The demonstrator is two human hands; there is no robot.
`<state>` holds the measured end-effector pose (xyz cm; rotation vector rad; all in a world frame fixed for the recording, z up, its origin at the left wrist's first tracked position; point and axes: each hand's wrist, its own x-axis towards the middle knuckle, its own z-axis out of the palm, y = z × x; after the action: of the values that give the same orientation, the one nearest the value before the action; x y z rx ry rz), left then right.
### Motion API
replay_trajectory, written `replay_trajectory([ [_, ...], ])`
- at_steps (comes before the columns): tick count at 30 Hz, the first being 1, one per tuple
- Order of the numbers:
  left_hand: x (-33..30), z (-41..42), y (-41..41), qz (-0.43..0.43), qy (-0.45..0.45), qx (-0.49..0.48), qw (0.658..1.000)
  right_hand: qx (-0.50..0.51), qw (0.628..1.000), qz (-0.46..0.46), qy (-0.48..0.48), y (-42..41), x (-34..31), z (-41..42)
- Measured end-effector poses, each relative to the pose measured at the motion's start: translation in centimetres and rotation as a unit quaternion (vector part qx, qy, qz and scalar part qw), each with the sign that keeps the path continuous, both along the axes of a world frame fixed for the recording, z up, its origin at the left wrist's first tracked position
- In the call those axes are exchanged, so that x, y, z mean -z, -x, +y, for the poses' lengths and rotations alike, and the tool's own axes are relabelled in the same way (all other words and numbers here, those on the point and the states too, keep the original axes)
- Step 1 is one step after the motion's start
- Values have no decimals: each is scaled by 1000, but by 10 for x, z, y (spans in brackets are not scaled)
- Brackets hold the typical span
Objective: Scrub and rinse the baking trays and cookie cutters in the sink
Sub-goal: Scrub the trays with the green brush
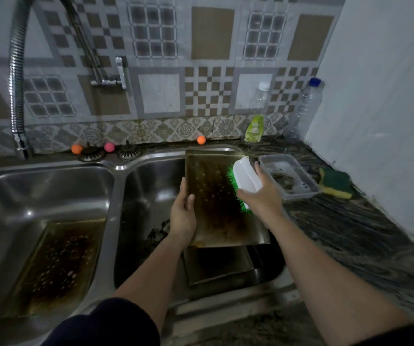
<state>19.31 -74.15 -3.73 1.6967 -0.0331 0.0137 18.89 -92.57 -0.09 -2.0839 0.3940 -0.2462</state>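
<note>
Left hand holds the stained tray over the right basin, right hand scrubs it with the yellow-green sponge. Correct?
Not quite. In the head view the right hand scrubs with a white-handled brush with green bristles, not the sponge; the yellow-green sponge lies unused on the counter. The left hand does hold the stained tray over the right basin.
</note>
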Motion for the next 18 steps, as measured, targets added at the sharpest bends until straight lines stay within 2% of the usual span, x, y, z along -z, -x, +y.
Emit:
replay_trajectory([
  [6, -14, -14, -7, -16, 8, -19, 1000, 21, 996, -60, 59, -15, -41, -41],
  [13, -7, -14, -14, -38, 4, -51, 998, 24, 972, 86, 219, -46, -34, -117],
  [18, -4, -15, -20, -23, 38, -51, 998, -11, 950, 148, 275, -62, -7, -132],
])
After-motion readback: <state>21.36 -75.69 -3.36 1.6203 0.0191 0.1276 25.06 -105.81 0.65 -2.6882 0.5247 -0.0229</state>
